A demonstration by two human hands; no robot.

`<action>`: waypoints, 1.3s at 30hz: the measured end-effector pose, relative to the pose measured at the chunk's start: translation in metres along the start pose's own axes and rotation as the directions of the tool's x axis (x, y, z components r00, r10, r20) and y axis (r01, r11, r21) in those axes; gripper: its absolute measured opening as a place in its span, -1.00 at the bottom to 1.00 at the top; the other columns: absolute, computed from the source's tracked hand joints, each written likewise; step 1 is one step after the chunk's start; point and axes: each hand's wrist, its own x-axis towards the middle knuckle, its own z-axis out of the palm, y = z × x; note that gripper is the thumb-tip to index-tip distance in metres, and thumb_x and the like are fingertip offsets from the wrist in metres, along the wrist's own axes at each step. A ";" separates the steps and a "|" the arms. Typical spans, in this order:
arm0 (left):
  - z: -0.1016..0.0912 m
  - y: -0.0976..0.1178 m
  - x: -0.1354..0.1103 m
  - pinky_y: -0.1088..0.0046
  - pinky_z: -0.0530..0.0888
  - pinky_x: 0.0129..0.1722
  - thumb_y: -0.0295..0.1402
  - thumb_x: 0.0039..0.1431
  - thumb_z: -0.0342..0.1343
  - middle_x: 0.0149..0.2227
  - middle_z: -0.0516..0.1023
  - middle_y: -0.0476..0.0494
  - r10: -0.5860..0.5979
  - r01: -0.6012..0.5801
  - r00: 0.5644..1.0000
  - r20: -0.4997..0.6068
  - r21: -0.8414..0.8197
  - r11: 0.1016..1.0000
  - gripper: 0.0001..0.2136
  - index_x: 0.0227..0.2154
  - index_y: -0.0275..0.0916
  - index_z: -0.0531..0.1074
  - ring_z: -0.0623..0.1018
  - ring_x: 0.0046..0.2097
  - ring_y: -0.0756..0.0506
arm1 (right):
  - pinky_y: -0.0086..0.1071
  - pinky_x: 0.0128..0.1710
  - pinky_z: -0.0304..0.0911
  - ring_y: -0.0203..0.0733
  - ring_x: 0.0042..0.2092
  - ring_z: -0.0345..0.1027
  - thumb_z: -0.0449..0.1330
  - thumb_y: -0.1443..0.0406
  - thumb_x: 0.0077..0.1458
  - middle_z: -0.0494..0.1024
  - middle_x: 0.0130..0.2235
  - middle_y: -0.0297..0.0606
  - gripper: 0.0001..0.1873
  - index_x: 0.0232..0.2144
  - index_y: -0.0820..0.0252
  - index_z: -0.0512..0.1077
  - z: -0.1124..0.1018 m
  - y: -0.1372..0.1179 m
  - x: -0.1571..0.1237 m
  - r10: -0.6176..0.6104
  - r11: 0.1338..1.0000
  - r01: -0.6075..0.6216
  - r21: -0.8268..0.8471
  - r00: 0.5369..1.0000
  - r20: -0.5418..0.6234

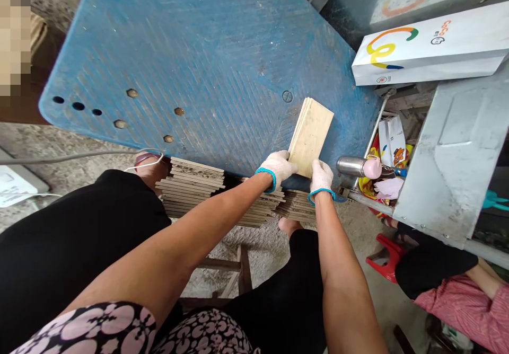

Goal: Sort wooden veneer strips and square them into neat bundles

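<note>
Both my hands wear white knit gloves with blue cuffs. My left hand [277,167] and my right hand [321,177] grip the near end of a small stack of pale wooden slats [310,134], which lies on the blue pallet-like board [199,52] and points away from me. Under the board's near edge lie stacks of darker thin wooden slats [199,187], spread in front of my knees. My legs, in black, fill the lower left.
A metal flask with a pink cap [358,167] lies right of my hands beside small packets. A white printed box [429,46] and a grey metal panel [449,163] stand at the right. Another person in pink sits at the lower right by a red stool [384,256].
</note>
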 end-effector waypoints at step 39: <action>-0.013 0.014 -0.139 0.41 0.40 -0.59 -0.29 -0.27 0.45 -0.61 0.45 -0.09 -0.155 0.186 0.982 0.106 -0.640 0.746 -0.72 -0.63 -0.25 0.44 0.42 -0.58 -0.08 | -0.24 -0.47 0.44 0.00 -0.39 0.49 0.30 -0.04 -0.15 0.58 -0.43 -0.18 -0.53 -0.36 0.23 0.52 -0.095 -0.098 -0.156 0.006 0.954 -0.107 0.281 0.941 0.338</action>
